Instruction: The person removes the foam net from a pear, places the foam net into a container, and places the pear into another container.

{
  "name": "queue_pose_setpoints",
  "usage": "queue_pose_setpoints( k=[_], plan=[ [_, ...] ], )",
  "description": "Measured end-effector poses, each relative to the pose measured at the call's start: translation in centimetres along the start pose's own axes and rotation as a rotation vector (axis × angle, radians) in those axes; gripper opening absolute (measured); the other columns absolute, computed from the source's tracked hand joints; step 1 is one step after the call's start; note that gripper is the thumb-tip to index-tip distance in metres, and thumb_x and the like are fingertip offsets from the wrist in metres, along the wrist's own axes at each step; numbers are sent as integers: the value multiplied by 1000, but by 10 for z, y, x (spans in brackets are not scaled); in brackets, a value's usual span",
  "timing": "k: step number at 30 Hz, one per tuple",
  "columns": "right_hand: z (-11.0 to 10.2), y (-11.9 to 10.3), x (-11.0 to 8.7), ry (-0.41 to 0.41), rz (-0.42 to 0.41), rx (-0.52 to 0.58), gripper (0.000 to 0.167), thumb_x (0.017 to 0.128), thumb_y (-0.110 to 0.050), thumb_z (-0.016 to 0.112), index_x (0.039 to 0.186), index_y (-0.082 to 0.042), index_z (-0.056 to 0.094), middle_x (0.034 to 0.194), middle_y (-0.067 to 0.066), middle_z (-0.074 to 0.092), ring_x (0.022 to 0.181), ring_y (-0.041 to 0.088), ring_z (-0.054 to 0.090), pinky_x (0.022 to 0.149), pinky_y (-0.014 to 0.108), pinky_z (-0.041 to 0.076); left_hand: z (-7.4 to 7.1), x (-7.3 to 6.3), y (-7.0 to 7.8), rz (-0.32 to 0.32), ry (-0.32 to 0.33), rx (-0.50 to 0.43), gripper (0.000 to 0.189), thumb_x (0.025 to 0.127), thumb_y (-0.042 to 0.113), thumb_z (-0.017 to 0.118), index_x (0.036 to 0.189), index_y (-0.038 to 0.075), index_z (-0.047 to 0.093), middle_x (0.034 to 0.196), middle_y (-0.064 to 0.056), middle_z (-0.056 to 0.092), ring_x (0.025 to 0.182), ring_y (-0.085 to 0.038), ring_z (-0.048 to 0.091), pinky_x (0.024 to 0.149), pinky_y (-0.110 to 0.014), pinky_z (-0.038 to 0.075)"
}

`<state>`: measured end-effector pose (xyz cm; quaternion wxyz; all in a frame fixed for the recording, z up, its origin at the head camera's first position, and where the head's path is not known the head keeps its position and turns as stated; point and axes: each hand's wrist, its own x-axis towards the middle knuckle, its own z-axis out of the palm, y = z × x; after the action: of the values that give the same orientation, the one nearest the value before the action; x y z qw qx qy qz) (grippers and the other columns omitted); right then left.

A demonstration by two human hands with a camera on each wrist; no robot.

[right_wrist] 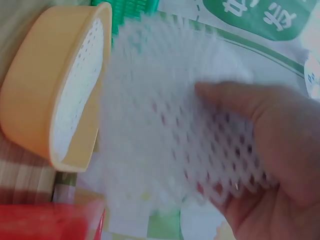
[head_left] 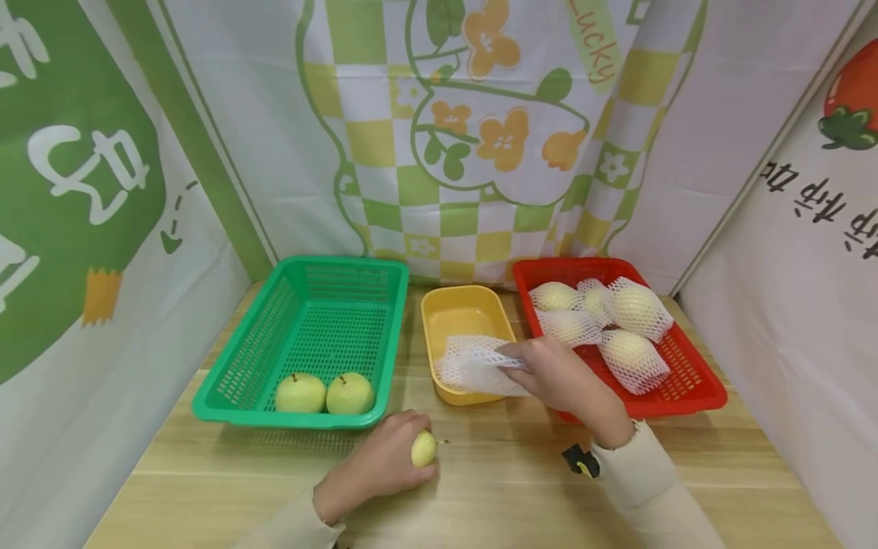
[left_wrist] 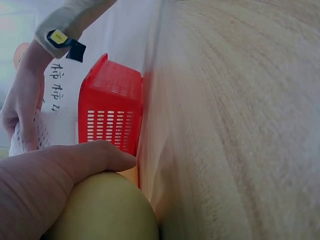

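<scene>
My left hand [head_left: 386,459] grips a yellow-green pear [head_left: 424,451] low over the table, just in front of the green basket. Its stem points to the right, and most of the fruit is hidden by the fingers. In the left wrist view the thumb lies along the top of the pear [left_wrist: 107,210]. My right hand [head_left: 561,375] pinches a white foam net sleeve [right_wrist: 160,115] by one end, above the yellow bin [head_left: 434,335]. More white foam netting [right_wrist: 82,90] lies inside that bin.
The green basket [head_left: 233,351] on the left holds two bare pears [head_left: 300,393] near its front wall. At the right, a red basket [head_left: 693,374] contains several pears in foam nets [head_left: 634,305]. A wooden table [head_left: 507,480] carries everything; printed curtains [head_left: 466,229] enclose the back and sides.
</scene>
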<state>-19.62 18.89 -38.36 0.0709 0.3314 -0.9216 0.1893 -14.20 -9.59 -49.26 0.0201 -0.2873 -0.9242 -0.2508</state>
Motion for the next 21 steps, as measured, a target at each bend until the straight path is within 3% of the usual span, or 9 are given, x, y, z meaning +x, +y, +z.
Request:
queue_pose_setpoints(
  k=[4, 8, 12, 17, 21],
  plan=[
    [11, -2, 23, 143, 0, -63, 9, 95, -12, 78, 102, -8, 81, 87, 4, 77, 71, 17, 66, 71, 38, 64, -1, -2, 0, -14, -4, 10, 30, 73, 31, 83, 92, 15, 66, 82, 7, 57, 75, -8, 51, 63, -21, 43],
    [25, 0, 44, 228, 17, -110, 13, 94, -10, 79, 106, -11, 80, 89, 7, 79, 73, 24, 71, 67, 43, 62, 0, -3, 0, -30, -12, 9, 30, 74, 31, 82, 94, 14, 66, 83, 7, 57, 76, -9, 51, 63, -21, 43],
    [42, 7, 63, 268, 35, -149, 24, 91, -8, 80, 115, -13, 81, 103, 10, 81, 85, 31, 76, 71, 48, 63, 0, -4, 0, -39, -13, 16, 30, 75, 31, 81, 95, 15, 66, 84, 8, 56, 77, -8, 51, 63, -20, 43],
    [65, 24, 79, 301, 8, -251, 27, 94, -8, 74, 119, -17, 80, 112, 6, 81, 83, 33, 77, 67, 50, 64, 0, -6, 0, -33, -3, -13, 29, 75, 30, 81, 94, 14, 66, 84, 7, 56, 74, -6, 49, 62, -19, 43],
    [80, 34, 83, 261, -45, -299, 28, 93, -8, 74, 117, -20, 81, 113, 3, 82, 83, 32, 77, 65, 49, 63, -1, -7, 0, -35, 8, -26, 29, 75, 30, 81, 95, 14, 67, 84, 8, 56, 74, -5, 49, 61, -18, 43]
  ],
)
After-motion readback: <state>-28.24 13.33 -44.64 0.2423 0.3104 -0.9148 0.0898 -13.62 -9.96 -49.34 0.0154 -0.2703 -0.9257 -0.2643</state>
